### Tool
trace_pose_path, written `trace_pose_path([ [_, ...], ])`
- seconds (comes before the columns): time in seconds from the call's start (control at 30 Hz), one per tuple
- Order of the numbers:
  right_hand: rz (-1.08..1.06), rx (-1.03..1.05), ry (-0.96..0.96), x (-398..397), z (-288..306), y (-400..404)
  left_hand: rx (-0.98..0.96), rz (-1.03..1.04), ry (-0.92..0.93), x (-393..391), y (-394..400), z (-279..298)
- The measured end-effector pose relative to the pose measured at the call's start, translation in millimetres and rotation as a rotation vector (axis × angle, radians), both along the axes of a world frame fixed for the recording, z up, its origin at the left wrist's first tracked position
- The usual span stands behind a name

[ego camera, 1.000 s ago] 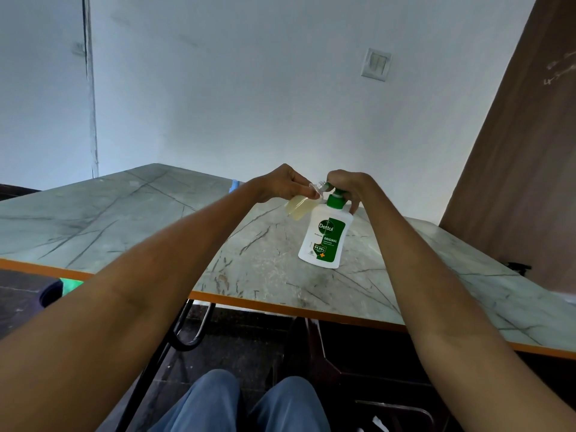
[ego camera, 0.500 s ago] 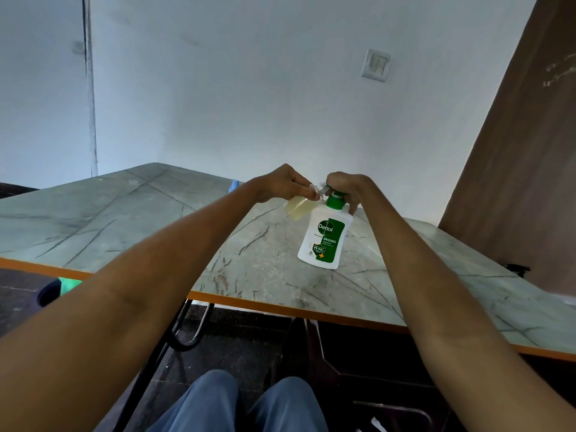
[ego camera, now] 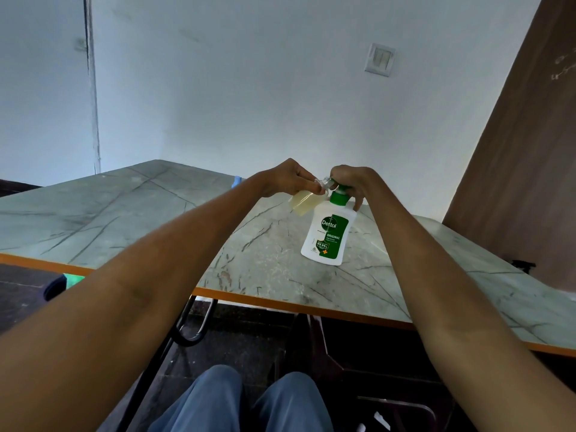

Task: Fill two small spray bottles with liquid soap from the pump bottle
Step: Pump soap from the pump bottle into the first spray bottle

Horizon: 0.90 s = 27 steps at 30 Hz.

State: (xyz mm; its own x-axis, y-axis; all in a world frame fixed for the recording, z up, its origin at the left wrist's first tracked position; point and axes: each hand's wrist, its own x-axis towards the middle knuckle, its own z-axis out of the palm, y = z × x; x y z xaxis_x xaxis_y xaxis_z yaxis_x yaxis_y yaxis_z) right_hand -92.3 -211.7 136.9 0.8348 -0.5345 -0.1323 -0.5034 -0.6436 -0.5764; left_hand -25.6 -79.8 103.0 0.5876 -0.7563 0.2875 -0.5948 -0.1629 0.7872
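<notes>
A white pump bottle (ego camera: 328, 233) with a green label and green pump collar stands upright on the marble-patterned table (ego camera: 131, 219). My right hand (ego camera: 350, 182) sits on top of its pump head, fingers curled over it. My left hand (ego camera: 288, 179) pinches a small clear spray bottle (ego camera: 303, 203), tilted, with yellowish liquid inside. Its open neck is held against the pump's nozzle. A second small bottle does not show clearly.
The table has an orange front edge (ego camera: 280, 302). A small blue object (ego camera: 237, 181) peeks out behind my left wrist at the table's far side. A brown wooden panel (ego camera: 523, 157) stands at the right, a wall switch (ego camera: 379, 59) above. Chair frames and my knees lie below.
Both hands and both bottles keep nearly the same pose; the pump bottle and hands shift only slightly.
</notes>
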Motion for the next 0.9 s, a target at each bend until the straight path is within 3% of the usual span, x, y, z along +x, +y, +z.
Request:
trace_pose_path([
  [0.9, -0.044, 0.017, -0.061, -6.6, -5.0, 5.6, -0.012, -0.014, 0.017, 2.8, 0.7, -3.9],
])
